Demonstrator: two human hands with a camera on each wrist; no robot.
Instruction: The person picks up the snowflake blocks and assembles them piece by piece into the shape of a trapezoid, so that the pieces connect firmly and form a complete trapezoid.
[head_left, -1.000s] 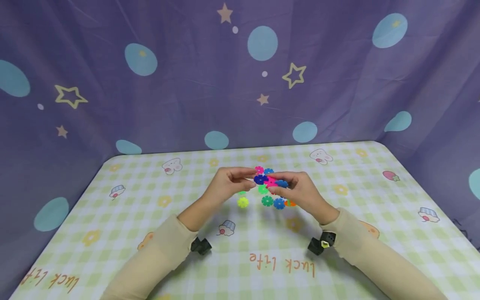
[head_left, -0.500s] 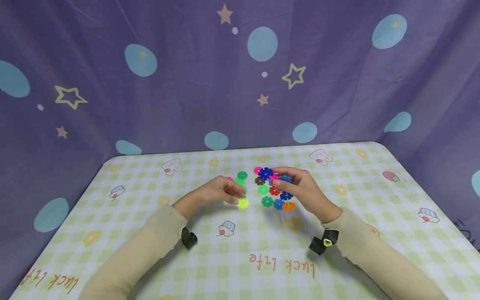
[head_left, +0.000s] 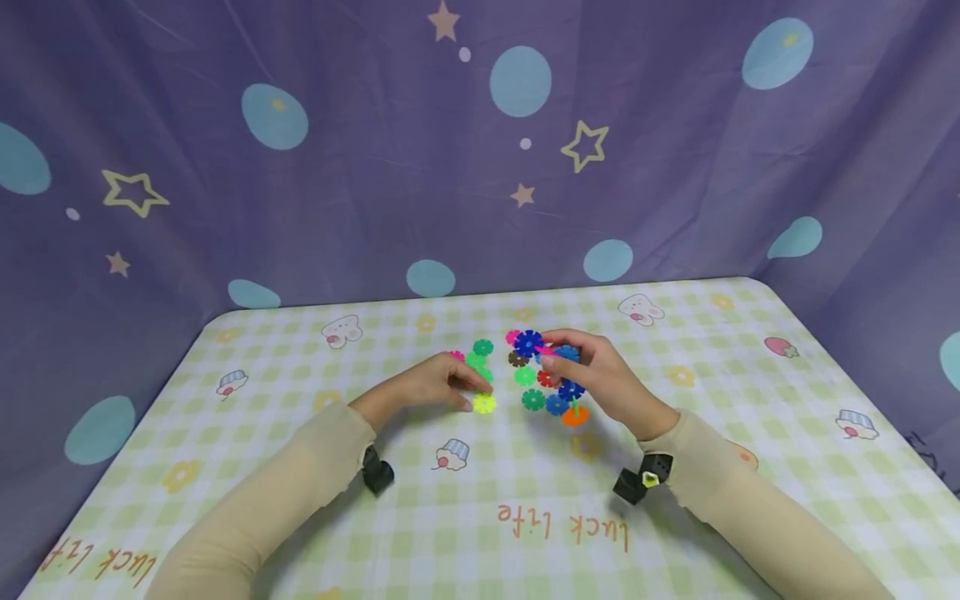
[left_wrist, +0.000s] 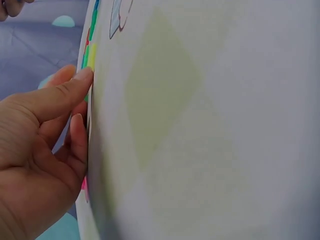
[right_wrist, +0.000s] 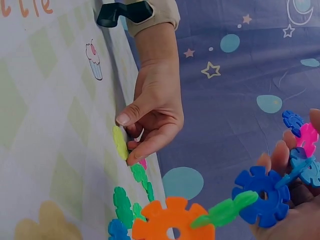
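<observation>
Purple starry curtain (head_left: 352,192) backs the checked surface (head_left: 420,550). At centre frame, the left hand (head_left: 431,385) pinches a yellow disc (head_left: 485,404); just right, the right hand (head_left: 606,375) holds a joined disc chain (head_left: 572,389). Loosely seated slots could let its dangling orange disc (head_left: 572,419) drop. A second ago, both hands gripped the chain.

Left sleeve (head_left: 262,496) long, plain beige, soft creases toward the elbow; right sleeve (head_left: 765,517) the same beige, slightly wrinkled behind the cuff (head_left: 671,439); both sleeves end at the wrist, leaving left hand (head_left: 431,382) and right hand (head_left: 600,371) bare; left wrist unit (head_left: 378,475) black, angular, somewhat glossy in the right wrist view; right wrist unit (head_left: 628,486) also black, two blocky parts, small yellow-and-white mark (head_left: 650,479) where they meet; left thumbnail (left_wrist: 82,73) short.
</observation>
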